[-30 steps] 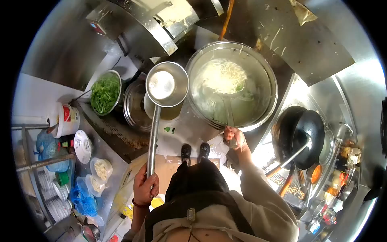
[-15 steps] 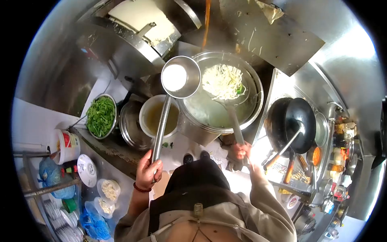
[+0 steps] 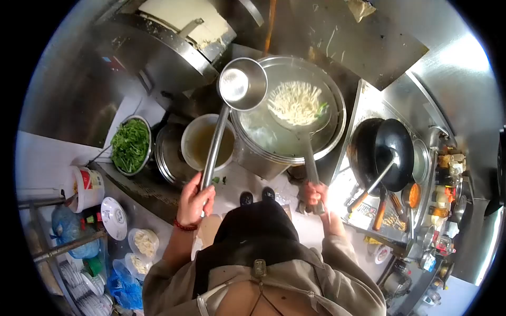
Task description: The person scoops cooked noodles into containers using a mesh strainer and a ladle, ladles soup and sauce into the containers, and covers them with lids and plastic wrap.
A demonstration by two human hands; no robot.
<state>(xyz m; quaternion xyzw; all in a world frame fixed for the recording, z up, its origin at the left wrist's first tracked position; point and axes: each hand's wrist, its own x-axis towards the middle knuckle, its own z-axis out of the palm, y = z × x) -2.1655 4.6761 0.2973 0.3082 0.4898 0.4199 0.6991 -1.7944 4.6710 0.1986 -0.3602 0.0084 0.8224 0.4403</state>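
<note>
My left hand point(image 3: 195, 201) is closed round the long handle of a metal ladle point(image 3: 212, 152), whose deep round cup reaches over the left rim of a large pot point(image 3: 243, 141) of cloudy water. In my right hand point(image 3: 315, 195) is the handle of a strainer point(image 3: 310, 158). A heap of pale noodles point(image 3: 295, 102) lies in its bowl, with a bit of green at the right side. The strainer is held over the pot, right of the ladle cup. Below the ladle stands a white bucket point(image 3: 185, 152) of brownish liquid.
A bowl of chopped greens point(image 3: 130, 146) stands at the left. On the right counter are a black wok point(image 3: 396, 152) with a long-handled ladle in it and a tap point(image 3: 438, 134). Plastic tubs of noodles point(image 3: 145, 243) and stacked bowls point(image 3: 95, 303) sit lower left.
The ladle has shifted slightly up and to the right. The noodles in the strainer have settled into a more compact heap, and the strainer stays over the pot.
</note>
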